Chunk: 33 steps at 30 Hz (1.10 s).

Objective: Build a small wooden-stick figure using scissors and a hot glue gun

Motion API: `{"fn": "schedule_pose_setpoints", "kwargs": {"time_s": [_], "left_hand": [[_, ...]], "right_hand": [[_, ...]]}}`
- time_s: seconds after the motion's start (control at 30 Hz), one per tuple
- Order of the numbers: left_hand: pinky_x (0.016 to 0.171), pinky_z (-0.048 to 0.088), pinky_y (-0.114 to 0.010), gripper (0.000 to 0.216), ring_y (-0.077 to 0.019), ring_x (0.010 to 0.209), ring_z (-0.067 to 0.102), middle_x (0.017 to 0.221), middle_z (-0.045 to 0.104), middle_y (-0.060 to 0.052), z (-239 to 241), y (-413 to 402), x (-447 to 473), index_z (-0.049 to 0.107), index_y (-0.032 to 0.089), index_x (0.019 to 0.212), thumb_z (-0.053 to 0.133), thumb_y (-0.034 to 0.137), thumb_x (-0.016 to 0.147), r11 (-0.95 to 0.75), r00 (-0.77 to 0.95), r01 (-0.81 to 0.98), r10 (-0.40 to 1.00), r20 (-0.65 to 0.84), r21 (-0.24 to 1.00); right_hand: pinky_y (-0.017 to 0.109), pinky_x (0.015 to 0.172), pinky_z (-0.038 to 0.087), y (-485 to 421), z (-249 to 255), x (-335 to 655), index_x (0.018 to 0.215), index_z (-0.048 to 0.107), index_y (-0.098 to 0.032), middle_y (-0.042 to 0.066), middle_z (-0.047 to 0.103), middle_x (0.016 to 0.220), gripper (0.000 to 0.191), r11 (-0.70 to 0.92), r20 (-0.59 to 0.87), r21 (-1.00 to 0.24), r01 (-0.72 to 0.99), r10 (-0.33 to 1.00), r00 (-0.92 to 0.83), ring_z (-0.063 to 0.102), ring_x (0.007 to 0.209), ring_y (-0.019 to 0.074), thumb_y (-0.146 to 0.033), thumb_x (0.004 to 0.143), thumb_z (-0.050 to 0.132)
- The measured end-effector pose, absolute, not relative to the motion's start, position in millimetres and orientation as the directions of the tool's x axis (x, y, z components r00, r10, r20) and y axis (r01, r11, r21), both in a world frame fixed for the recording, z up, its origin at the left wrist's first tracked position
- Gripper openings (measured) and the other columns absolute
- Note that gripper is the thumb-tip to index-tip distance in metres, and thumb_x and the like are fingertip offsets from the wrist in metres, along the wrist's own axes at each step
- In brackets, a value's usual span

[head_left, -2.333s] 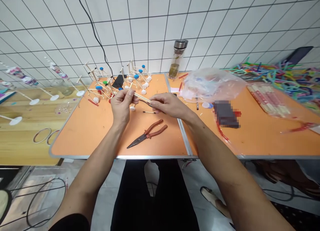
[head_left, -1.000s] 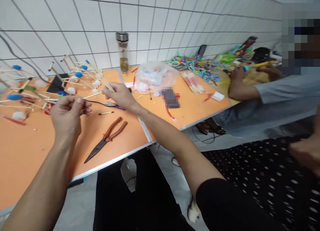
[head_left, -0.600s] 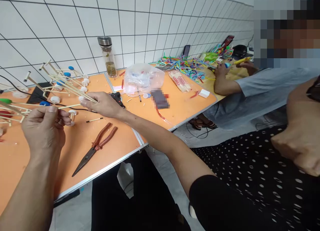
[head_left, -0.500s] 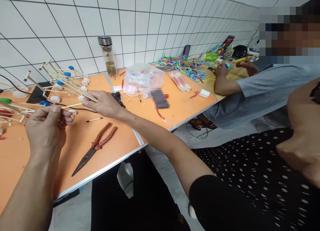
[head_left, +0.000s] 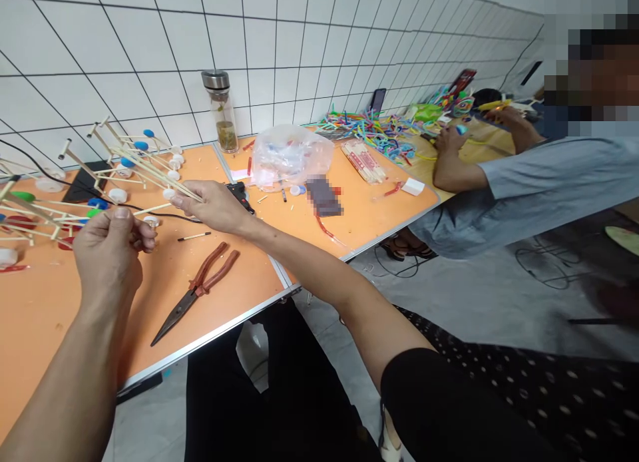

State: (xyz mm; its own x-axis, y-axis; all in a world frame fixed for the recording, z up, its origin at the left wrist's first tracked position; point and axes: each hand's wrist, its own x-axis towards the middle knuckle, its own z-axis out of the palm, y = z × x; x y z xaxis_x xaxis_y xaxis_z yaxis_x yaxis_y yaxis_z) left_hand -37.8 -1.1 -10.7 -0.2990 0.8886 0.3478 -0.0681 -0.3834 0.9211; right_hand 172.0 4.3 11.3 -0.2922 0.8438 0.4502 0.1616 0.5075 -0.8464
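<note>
My left hand is closed, thumb pressed on the fingers, pinching a thin wooden stick that points right. My right hand is wrapped round a bundle of wooden sticks, which fan out up and to the left. Behind both hands stand small stick frames with blue, green, red and white bottle caps on them. Pliers with reddish-brown handles lie closed near the table's front edge. Just above them rests a short stick with dark ends.
A tea bottle stands by the tiled wall. Beside it lie a clear plastic bag, a blurred dark object, a pack of sticks and a heap of coloured strips. At right, a co-worker's hand holds something small.
The view has shifted slightly, so the table things sit a little further right. Both hands keep their sticks. At far right, the person in the dotted garment has moved mostly out of view.
</note>
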Motion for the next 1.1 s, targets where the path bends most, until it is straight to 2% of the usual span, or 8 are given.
{"fn": "schedule_pose_setpoints", "kwargs": {"time_s": [0.13, 0.2, 0.3, 0.53, 0.73, 0.87, 1.0, 1.1], "left_hand": [[0.034, 0.039, -0.023, 0.044, -0.011, 0.036, 0.048, 0.052, 0.065, 0.004, -4.4, -8.2, -39.1, 0.064, 0.023, 0.066, 0.094, 0.055, 0.066, -0.337, -0.283, -0.064, 0.909, 0.307, 0.939], [0.039, 0.045, -0.024, 0.036, -0.0121, 0.041, 0.054, 0.057, 0.07, 0.003, 1.0, -14.3, -37.8, 0.065, 0.021, 0.071, 0.093, 0.043, 0.065, -0.334, -0.236, -0.019, 0.917, 0.321, 0.942], [0.041, 0.046, -0.025, 0.029, -0.0141, 0.041, 0.057, 0.059, 0.071, 0.002, 6.2, -20.1, -34.6, 0.065, 0.021, 0.072, 0.087, 0.038, 0.065, -0.34, -0.245, 0.0, 0.912, 0.33, 0.94], [0.038, 0.044, -0.025, 0.035, -0.0147, 0.04, 0.056, 0.06, 0.073, 0.004, 5.7, -17.8, -36.0, 0.064, 0.022, 0.068, 0.091, 0.045, 0.065, -0.308, -0.225, -0.027, 0.929, 0.294, 0.951], [0.04, 0.043, -0.021, 0.044, -0.0108, 0.042, 0.057, 0.062, 0.073, 0.006, 0.2, -18.5, -37.9, 0.064, 0.022, 0.071, 0.096, 0.05, 0.077, -0.366, -0.187, -0.038, 0.917, 0.353, 0.93], [0.041, 0.042, -0.019, 0.047, -0.0084, 0.043, 0.054, 0.063, 0.072, 0.003, -4.5, -21.6, -36.6, 0.062, 0.022, 0.077, 0.092, 0.057, 0.086, -0.354, -0.139, -0.051, 0.928, 0.345, 0.934], [0.044, 0.045, -0.019, 0.049, -0.008, 0.046, 0.057, 0.067, 0.073, 0.002, -8.5, -22.2, -35.8, 0.063, 0.022, 0.081, 0.089, 0.063, 0.09, -0.368, -0.089, -0.074, 0.928, 0.361, 0.927], [0.046, 0.047, -0.019, 0.05, -0.0091, 0.05, 0.063, 0.071, 0.076, 0.001, -10.0, -23.2, -34.2, 0.065, 0.022, 0.087, 0.093, 0.064, 0.086, -0.38, -0.079, -0.142, 0.925, 0.372, 0.914]], "right_hand": [[0.026, 0.077, 0.04, 6.1, 11.6, 172.0, 0.087, 0.057, -0.023, -0.005, 0.057, 0.081, 0.035, 0.511, 0.455, -0.846, 0.154, 0.841, -0.293, 0.053, 0.08, 0.015, -0.046, 0.105, 0.076], [0.026, 0.077, 0.041, 6.2, 11.4, 171.7, 0.087, 0.059, -0.023, -0.004, 0.06, 0.082, 0.036, 0.482, 0.424, -0.859, 0.171, 0.859, -0.288, 0.056, 0.083, 0.0159, -0.049, 0.108, 0.074], [0.027, 0.078, 0.042, 7.4, 9.2, 171.1, 0.088, 0.063, -0.021, -0.001, 0.066, 0.085, 0.043, 0.442, 0.384, -0.88, 0.173, 0.878, -0.287, 0.061, 0.086, 0.0171, -0.057, 0.112, 0.066], [0.026, 0.079, 0.043, 12.9, 6.2, 171.9, 0.089, 0.06, -0.023, -0.003, 0.063, 0.085, 0.036, 0.509, 0.454, -0.846, 0.156, 0.844, -0.287, 0.058, 0.083, 0.016, -0.05, 0.105, 0.078], [0.028, 0.074, 0.041, 5.4, 10.7, 169.0, 0.086, 0.062, -0.022, -0.002, 0.064, 0.079, 0.05, 0.394, 0.337, -0.893, 0.215, 0.905, -0.261, 0.06, 0.08, 0.0165, -0.066, 0.107, 0.071], [0.029, 0.073, 0.04, 3.6, 8.9, 169.2, 0.083, 0.061, -0.022, -0.002, 0.063, 0.077, 0.036, 0.446, 0.402, -0.86, 0.249, 0.892, -0.209, 0.056, 0.076, 0.0156, -0.048, 0.104, 0.073], [0.031, 0.07, 0.041, 6.1, 4.3, 173.9, 0.082, 0.067, -0.021, 0.001, 0.067, 0.073, 0.046, 0.434, 0.381, -0.862, 0.262, 0.895, -0.23, 0.057, 0.07, 0.0163, -0.059, 0.107, 0.061], [0.031, 0.068, 0.04, 5.0, 3.0, 175.6, 0.081, 0.065, -0.022, 0.001, 0.066, 0.074, 0.042, 0.435, 0.394, -0.876, 0.211, 0.895, -0.21, 0.054, 0.07, 0.016, -0.06, 0.097, 0.072]]}}
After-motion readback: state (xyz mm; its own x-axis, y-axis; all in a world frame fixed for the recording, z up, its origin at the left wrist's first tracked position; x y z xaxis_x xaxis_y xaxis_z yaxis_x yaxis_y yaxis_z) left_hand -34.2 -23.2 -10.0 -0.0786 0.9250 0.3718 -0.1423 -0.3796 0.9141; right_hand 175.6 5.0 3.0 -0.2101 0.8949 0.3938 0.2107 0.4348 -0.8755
